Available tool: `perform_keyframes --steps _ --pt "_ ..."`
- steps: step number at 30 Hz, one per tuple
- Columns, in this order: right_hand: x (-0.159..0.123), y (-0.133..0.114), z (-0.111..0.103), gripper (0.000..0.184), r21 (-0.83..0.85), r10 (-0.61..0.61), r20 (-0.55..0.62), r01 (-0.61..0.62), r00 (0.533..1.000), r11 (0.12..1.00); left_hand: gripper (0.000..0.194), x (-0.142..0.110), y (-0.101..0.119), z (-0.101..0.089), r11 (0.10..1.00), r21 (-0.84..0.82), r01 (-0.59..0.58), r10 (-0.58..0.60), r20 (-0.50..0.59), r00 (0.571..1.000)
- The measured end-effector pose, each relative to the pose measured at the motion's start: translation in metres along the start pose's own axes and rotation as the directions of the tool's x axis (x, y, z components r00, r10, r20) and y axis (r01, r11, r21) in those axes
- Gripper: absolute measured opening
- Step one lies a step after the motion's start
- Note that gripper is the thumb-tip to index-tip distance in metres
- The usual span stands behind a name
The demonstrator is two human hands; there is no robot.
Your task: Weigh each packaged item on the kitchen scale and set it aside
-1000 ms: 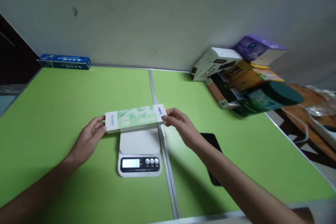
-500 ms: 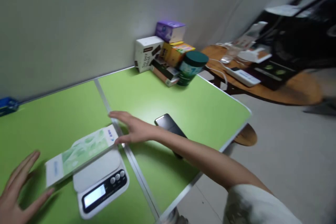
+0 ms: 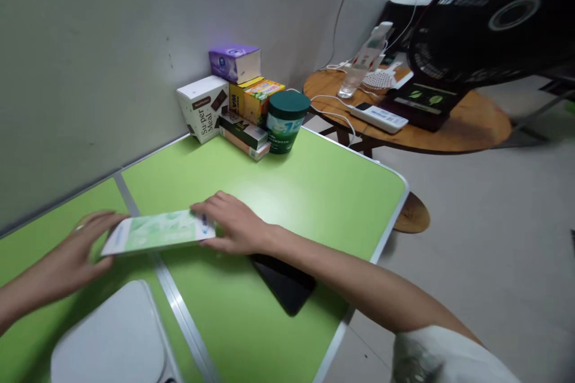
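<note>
A long, flat white-and-green box (image 3: 162, 231) is held at its two ends, above the table near the metal seam. The fingers and thumb of my left hand (image 3: 83, 251) close around its left end. At the right end, my right hand (image 3: 236, 226) grips it with the thumb below and the fingers over the top. The white kitchen scale (image 3: 112, 341) lies at the lower left with nothing on its plate; its display is out of view. A black phone (image 3: 287, 287) rests on the table, partly hidden under my right forearm.
Against the wall stand a white Super Meal box (image 3: 206, 111), a purple tissue pack (image 3: 236, 63), a yellow box (image 3: 256, 99), flat boxes (image 3: 245, 134) and a green-lidded tub (image 3: 285, 122). Beyond the green table (image 3: 332, 191), a round wooden table (image 3: 476, 122) carries a bottle (image 3: 363, 63) and power strip (image 3: 380, 116).
The view has swung right. Both hands loosened around the box at the scale half a second ago, then closed on it. The box has moved off the scale, away and to the right.
</note>
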State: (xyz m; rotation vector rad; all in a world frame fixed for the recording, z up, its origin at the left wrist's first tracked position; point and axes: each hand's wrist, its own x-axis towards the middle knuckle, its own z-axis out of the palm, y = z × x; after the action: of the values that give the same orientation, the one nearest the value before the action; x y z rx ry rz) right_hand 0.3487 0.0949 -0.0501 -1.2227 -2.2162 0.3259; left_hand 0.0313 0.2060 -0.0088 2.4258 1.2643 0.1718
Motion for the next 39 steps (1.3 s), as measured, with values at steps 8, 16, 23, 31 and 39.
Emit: perform_keyframes --steps 8,16,23,31,39 --pt "-0.044 0.053 -0.023 0.048 -0.033 0.374 -0.005 -0.374 0.927 0.927 0.058 0.152 0.081 0.051 0.969 0.136 -0.205 0.156 0.304 0.94" --pt "0.013 0.123 -0.076 0.053 -0.345 0.678 -0.289 -0.735 0.675 0.584 0.087 0.134 0.112 0.087 0.911 -0.316 0.265 -0.286 -0.02 0.958" --pt "0.02 0.129 -0.064 0.055 -0.419 0.678 -0.333 -0.747 0.655 0.516 0.066 0.099 0.158 0.103 0.441 -0.789 0.429 -0.509 0.173 0.843" --pt "-0.022 0.045 -0.031 0.055 -0.248 0.508 -0.111 -0.519 0.854 0.818 0.061 0.13 0.131 0.104 0.414 -0.816 0.403 -0.611 0.079 0.787" --pt "-0.039 0.038 -0.01 0.072 -0.206 0.546 -0.037 -0.541 0.837 0.816 0.045 0.132 0.121 0.102 0.479 -0.792 0.378 -0.555 0.061 0.83"
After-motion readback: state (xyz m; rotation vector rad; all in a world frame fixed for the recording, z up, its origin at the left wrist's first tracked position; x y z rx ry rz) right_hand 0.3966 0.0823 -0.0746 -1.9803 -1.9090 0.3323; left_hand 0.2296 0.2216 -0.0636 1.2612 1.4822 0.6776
